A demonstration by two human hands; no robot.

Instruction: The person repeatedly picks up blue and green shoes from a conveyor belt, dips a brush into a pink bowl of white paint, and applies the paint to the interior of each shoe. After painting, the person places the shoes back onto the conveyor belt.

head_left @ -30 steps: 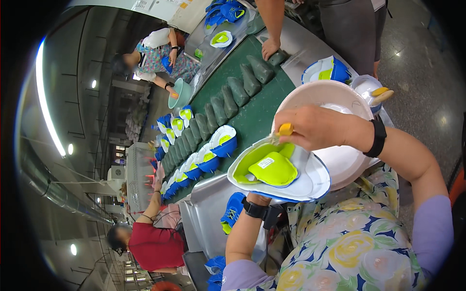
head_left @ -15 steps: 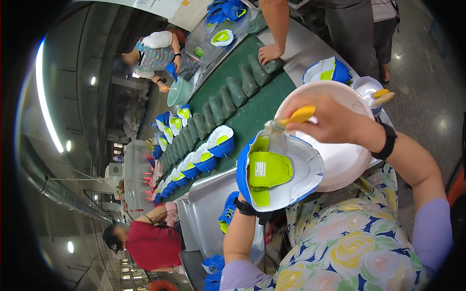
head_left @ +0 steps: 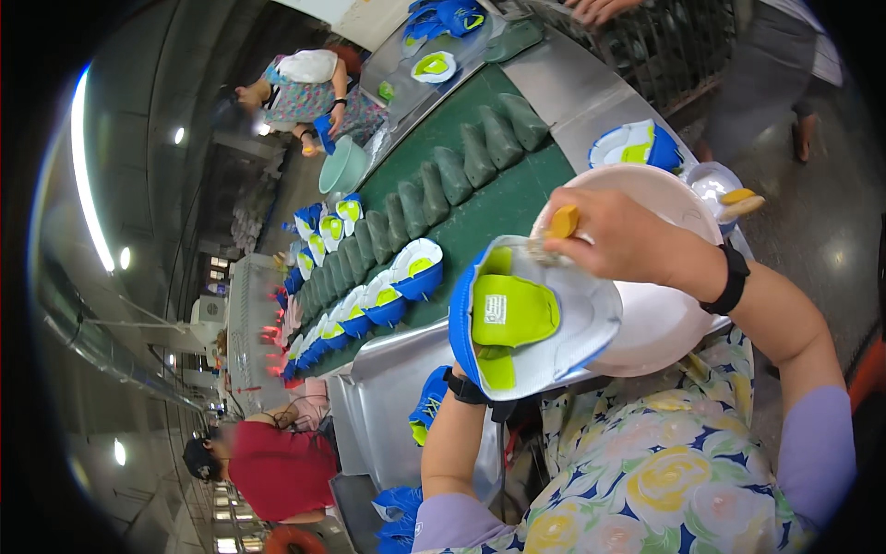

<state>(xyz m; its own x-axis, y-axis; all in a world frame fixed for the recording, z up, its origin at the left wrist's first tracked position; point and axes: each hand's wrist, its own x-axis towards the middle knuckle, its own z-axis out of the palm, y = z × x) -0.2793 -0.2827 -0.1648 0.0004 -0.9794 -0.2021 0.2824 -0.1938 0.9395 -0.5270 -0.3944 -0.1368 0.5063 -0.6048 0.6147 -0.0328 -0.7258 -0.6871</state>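
Shifted inward from the rim, a yellow-handled brush (head_left: 563,222) is at the white lining (head_left: 591,309) of a blue shoe upper (head_left: 531,319) beside a pink basin (head_left: 657,323), so brushing appears under way; the right hand (head_left: 614,238) pinches it, the left hand's hidden fingers unreadable.

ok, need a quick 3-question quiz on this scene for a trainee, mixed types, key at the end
1. True or false: the right grip is empty.
2. Multiple choice. The row of dark foot-shaped forms stands on:
A) the floor
B) the green belt
C) the pink basin
3. Fill in: the labelled tongue of the white-lined blue shoe upper nearest the person is ____ in colour.

Key:
1. False; it holds a yellow-handled brush.
2. B
3. Lime green
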